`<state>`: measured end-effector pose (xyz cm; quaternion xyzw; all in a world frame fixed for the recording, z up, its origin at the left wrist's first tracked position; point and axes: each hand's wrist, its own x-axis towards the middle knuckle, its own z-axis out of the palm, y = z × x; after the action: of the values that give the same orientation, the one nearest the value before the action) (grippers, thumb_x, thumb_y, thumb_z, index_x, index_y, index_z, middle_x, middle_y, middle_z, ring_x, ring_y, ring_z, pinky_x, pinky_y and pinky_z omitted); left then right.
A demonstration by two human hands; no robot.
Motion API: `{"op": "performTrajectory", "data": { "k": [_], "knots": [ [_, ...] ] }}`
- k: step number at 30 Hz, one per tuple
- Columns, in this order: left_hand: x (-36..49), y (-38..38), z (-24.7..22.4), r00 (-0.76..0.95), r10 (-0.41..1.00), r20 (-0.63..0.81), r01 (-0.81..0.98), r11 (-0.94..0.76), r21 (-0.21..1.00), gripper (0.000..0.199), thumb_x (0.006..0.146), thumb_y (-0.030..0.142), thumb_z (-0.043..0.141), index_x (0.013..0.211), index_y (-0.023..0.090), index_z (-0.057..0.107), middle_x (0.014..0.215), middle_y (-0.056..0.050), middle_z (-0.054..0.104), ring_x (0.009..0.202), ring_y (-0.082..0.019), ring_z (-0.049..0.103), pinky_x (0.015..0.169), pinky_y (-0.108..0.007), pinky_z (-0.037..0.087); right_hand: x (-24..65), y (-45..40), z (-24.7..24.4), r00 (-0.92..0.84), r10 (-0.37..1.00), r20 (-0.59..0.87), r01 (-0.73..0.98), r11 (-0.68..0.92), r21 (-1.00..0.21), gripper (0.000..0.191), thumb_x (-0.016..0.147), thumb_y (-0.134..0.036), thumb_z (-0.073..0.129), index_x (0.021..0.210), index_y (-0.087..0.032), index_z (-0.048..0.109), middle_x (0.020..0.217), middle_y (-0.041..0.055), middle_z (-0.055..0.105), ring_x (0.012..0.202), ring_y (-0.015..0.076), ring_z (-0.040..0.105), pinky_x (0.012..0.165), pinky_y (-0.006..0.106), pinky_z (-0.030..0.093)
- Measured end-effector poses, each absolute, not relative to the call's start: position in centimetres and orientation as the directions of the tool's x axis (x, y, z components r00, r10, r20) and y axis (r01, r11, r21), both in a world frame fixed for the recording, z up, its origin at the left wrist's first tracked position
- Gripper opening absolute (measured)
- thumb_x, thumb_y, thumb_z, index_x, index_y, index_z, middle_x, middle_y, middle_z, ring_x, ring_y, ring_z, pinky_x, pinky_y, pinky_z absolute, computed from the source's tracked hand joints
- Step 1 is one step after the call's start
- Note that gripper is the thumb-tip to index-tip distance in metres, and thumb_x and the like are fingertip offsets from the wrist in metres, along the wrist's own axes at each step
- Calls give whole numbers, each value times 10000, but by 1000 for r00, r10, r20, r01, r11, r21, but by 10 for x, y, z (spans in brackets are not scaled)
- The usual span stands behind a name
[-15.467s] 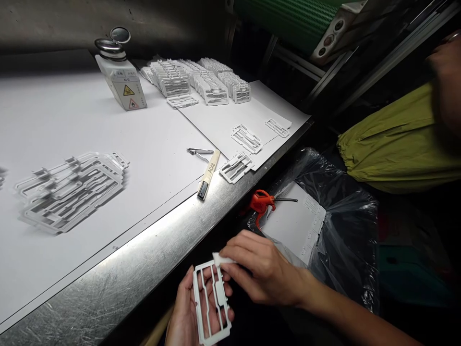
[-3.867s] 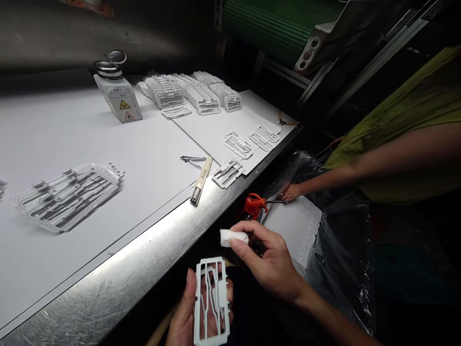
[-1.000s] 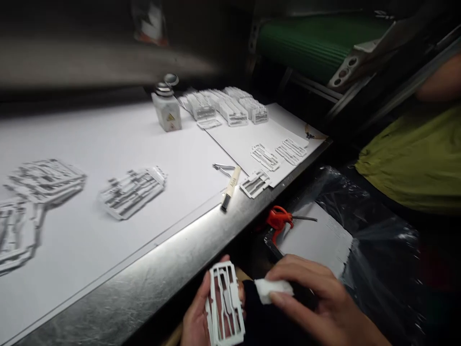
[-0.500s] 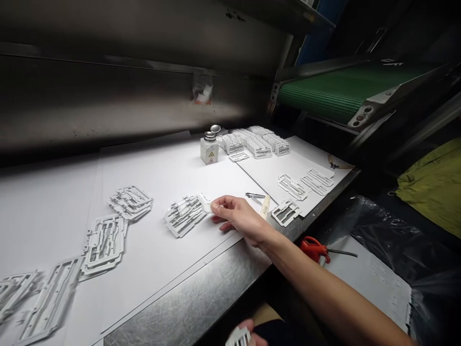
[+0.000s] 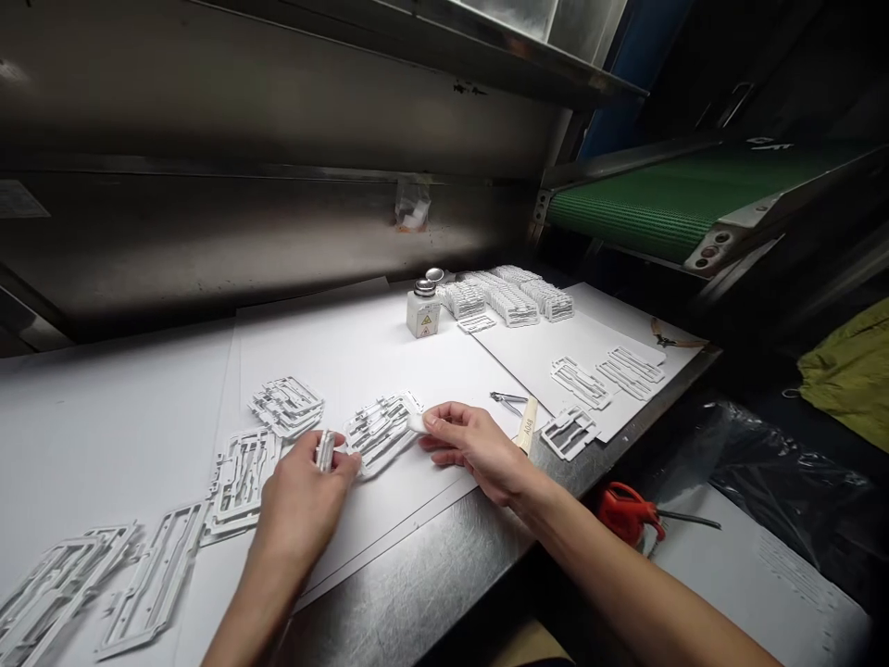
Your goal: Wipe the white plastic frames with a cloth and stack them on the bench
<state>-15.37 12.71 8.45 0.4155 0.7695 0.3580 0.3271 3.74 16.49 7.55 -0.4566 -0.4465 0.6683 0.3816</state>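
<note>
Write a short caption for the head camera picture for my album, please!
Left hand sets a white plastic frame edge-on by a frame pile; right hand pinches a white pad.

White plastic frames (image 5: 381, 432) lie on white paper sheets (image 5: 139, 417); a green ribbed conveyor belt (image 5: 667, 199), a red-handled tool (image 5: 629, 514), and what looks like yellow-green fabric (image 5: 851, 371).

Matt white plastic frames (image 5: 379, 432) on white paper (image 5: 361, 361); scratched, brushed-metal bench edge (image 5: 423, 574).
</note>
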Motion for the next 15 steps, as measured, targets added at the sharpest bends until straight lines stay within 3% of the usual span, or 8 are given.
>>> {"op": "performTrajectory", "data": {
  "k": [3,8,11,13,15],
  "knots": [
    [-141,121,86,-440,867,-232,345,402,848,299,640,348,652,901,224,572,636,0,605,637,-225,543,649,-354,379,39,160,74,-286,933,-220,-92,-255,-963,272,765,-383,673,842,-138,582,900,57,583,847,186,576,649,244,430],
    [-130,107,86,-339,876,-343,95,395,914,495,626,404,660,1050,179,537,541,30,562,576,-185,503,570,-293,355,46,155,74,-281,946,-158,-88,-190,-978,264,783,-388,662,859,-143,600,873,36,587,808,145,531,681,232,408],
    [-123,103,86,-281,894,-349,73,382,921,245,663,404,623,755,183,570,511,34,516,538,-166,453,549,-286,318,51,152,76,-292,948,-124,-98,-158,-983,243,795,-362,657,876,-141,601,821,19,584,729,116,510,673,219,400],
    [-118,99,87,-241,915,-324,96,355,930,293,699,438,593,577,188,498,522,28,497,552,-158,431,565,-289,304,56,148,80,-297,950,-91,-107,-127,-986,223,813,-348,641,886,-141,599,793,12,579,697,109,499,656,212,395],
    [-112,93,88,-227,927,-299,127,332,935,349,715,479,583,545,194,475,542,31,494,590,-162,435,615,-295,306,62,143,85,-276,960,-49,-110,-82,-991,200,826,-332,629,890,-144,602,817,16,584,722,116,499,667,214,394]
  ]
}}
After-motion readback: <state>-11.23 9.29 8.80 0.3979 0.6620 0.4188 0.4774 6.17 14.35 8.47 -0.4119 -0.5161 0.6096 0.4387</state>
